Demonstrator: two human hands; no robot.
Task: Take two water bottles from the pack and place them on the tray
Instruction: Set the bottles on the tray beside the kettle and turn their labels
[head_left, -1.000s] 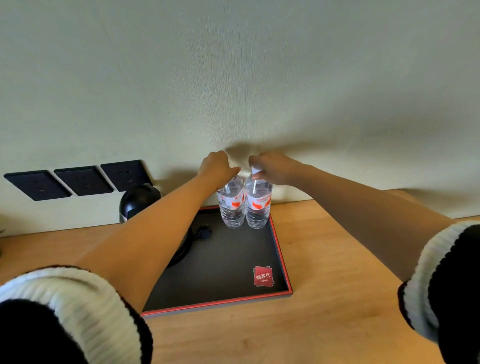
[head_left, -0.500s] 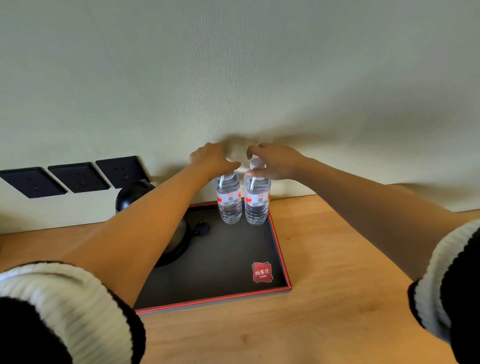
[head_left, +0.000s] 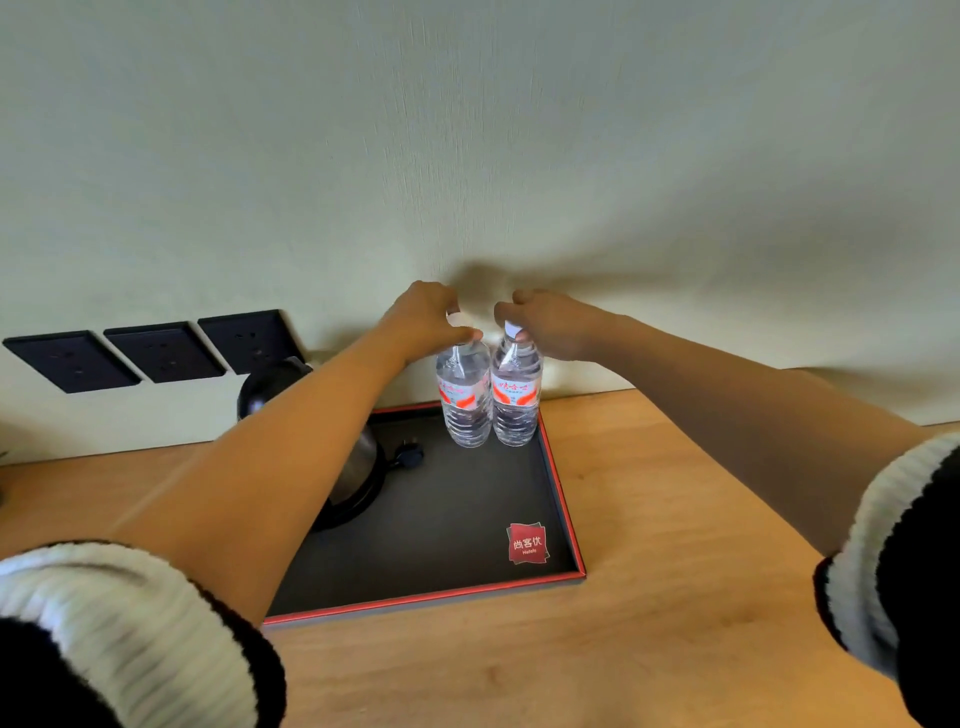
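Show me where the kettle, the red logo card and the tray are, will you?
kettle (head_left: 358, 467): head view, on its shiny metal side, beside the person's left forearm.
red logo card (head_left: 527, 543): head view, middle of the card.
tray (head_left: 563, 499): head view, on its red right rim.

Kettle (head_left: 358, 467) (partly hidden), red card (head_left: 527, 543), three wall sockets (head_left: 161, 351), wooden counter (head_left: 675, 519)

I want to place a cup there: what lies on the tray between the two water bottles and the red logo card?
Nothing: in the head view the tray is bare black surface from the water bottles to the red logo card. The kettle stands further left.
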